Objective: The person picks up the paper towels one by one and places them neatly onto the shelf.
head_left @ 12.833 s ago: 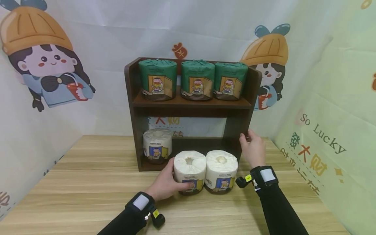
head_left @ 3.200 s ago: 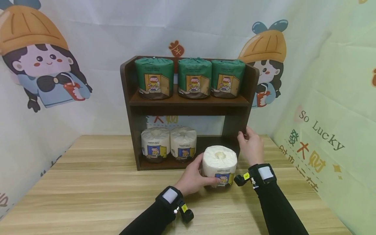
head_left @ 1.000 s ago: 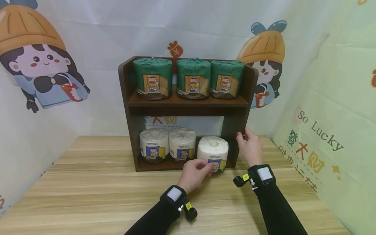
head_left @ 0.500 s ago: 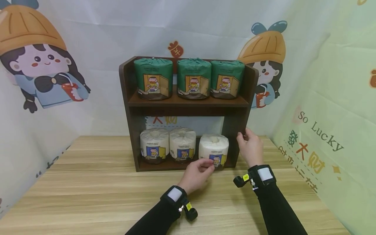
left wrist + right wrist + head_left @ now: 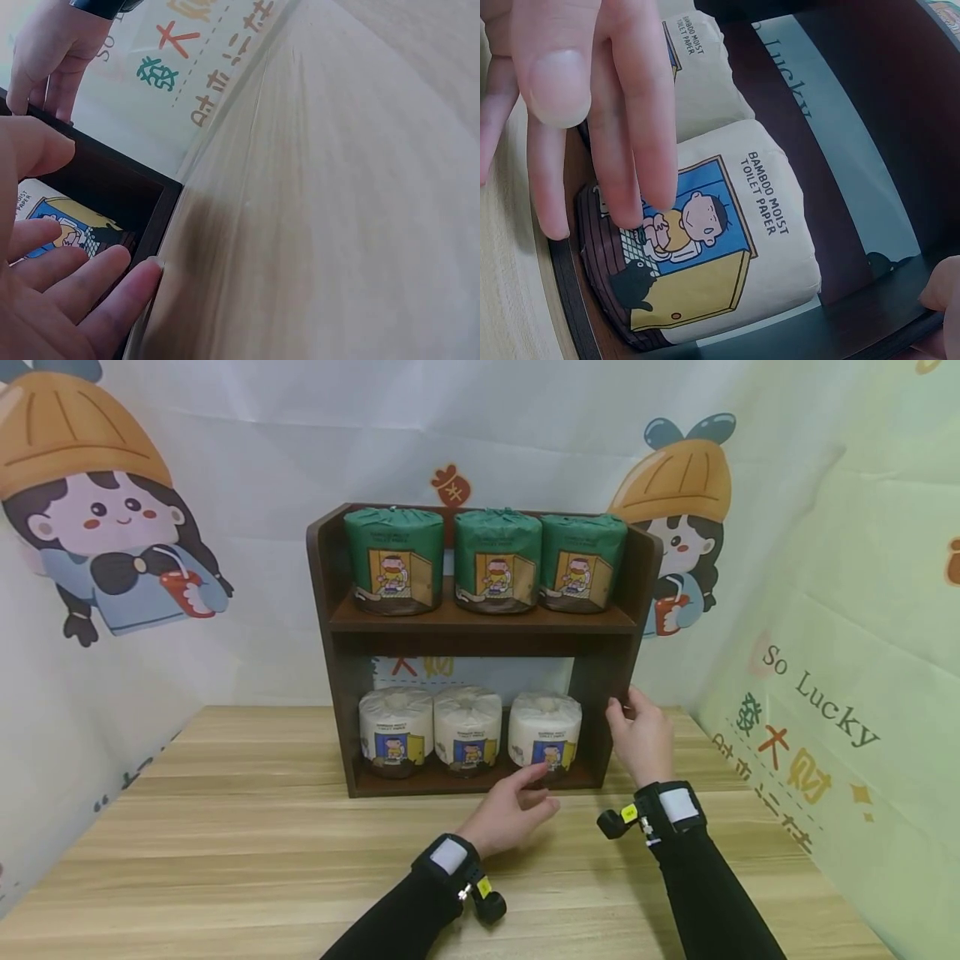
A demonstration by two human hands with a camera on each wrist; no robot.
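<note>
A dark brown two-tier shelf (image 5: 480, 639) stands on the table. Its lower tier holds three white-wrapped toilet paper rolls: a left roll (image 5: 396, 718), a middle roll (image 5: 467, 718) and a right roll (image 5: 545, 718). My left hand (image 5: 510, 814) is just in front of the right roll, fingers spread and relaxed, holding nothing. In the right wrist view the fingers (image 5: 649, 127) overlap that roll's printed door picture. My right hand (image 5: 643, 739) pinches the front edge of the shelf's right side panel between thumb and fingers, also visible in the left wrist view.
Three green-wrapped toilet paper rolls (image 5: 498, 552) line the upper tier. A gap separates the middle and right white rolls. The light wood table (image 5: 247, 860) extends in front and to both sides, with a printed cloth backdrop (image 5: 277, 460) behind.
Two white rolls went from the table onto the lower tier, the last pushed back by my left hand. That hand has now drawn back and spread its fingers. The right hand stays put.
</note>
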